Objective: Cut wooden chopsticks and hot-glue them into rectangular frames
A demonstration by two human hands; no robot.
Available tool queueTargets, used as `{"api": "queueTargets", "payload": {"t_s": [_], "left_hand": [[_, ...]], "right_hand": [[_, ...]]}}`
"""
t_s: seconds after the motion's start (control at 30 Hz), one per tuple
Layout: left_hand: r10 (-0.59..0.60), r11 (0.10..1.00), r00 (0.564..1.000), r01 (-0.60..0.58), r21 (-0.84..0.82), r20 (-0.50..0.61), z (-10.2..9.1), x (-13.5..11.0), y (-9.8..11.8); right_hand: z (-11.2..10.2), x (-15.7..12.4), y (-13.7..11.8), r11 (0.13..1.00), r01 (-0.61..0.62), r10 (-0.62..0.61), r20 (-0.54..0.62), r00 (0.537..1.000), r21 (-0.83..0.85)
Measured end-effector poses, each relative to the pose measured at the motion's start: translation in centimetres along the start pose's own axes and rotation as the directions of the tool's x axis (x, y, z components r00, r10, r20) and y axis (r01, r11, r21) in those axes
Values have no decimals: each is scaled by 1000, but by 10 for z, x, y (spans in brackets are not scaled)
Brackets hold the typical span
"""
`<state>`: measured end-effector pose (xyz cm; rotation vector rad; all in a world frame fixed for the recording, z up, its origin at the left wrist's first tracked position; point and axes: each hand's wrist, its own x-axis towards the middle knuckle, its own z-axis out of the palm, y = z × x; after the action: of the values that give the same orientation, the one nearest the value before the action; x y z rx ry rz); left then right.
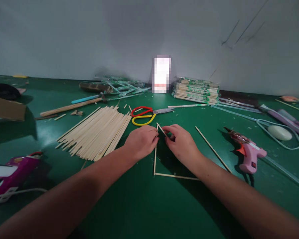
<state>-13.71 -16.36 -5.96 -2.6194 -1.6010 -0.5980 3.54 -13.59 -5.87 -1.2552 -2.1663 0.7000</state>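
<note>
My left hand (pixel 142 142) is closed in a pinch at the far end of a thin wooden chopstick (pixel 154 159) lying lengthwise on the green table. Between the thumb and fingers of my right hand (pixel 181 143) is another chopstick (pixel 160 128), held slanted, its tip meeting the first one's far end. At the near end, a crosswise chopstick (pixel 175 175) forms a corner with the first and runs under my right forearm. Another loose chopstick (pixel 213 148) lies slanted to the right of my right hand. Scissors (pixel 146 116) with red and yellow handles rest just beyond my left hand.
Loose chopsticks (pixel 97 132) are heaped at left, with wrapped chopsticks (pixel 196 91) stacked by the wall. A pink glue gun (pixel 250 154) lies at right, a magenta tool (pixel 17 172) at left. A bright blurred rectangle (pixel 161 73) stands at the back.
</note>
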Motion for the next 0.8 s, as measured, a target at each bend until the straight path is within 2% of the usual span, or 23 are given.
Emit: {"api": "queueTargets", "payload": {"t_s": [0.4, 0.63, 0.73, 0.8], "left_hand": [[0, 1000, 1000, 0, 15, -11, 2, 0, -1], [1, 1000, 1000, 0, 22, -9, 1, 0, -1], [7, 1000, 1000, -7, 22, -4, 0, 0, -1], [12, 1000, 1000, -12, 24, -7, 0, 0, 0]], "right_hand": [[-18, -2, 4, 1000, 11, -12, 85, 996, 9], [-30, 2, -1, 993, -115, 119, 144, 982, -37], [-36, 5, 2, 976, -181, 195, 124, 973, -119], [-38, 7, 8, 971, -173, 193, 111, 975, -165]]}}
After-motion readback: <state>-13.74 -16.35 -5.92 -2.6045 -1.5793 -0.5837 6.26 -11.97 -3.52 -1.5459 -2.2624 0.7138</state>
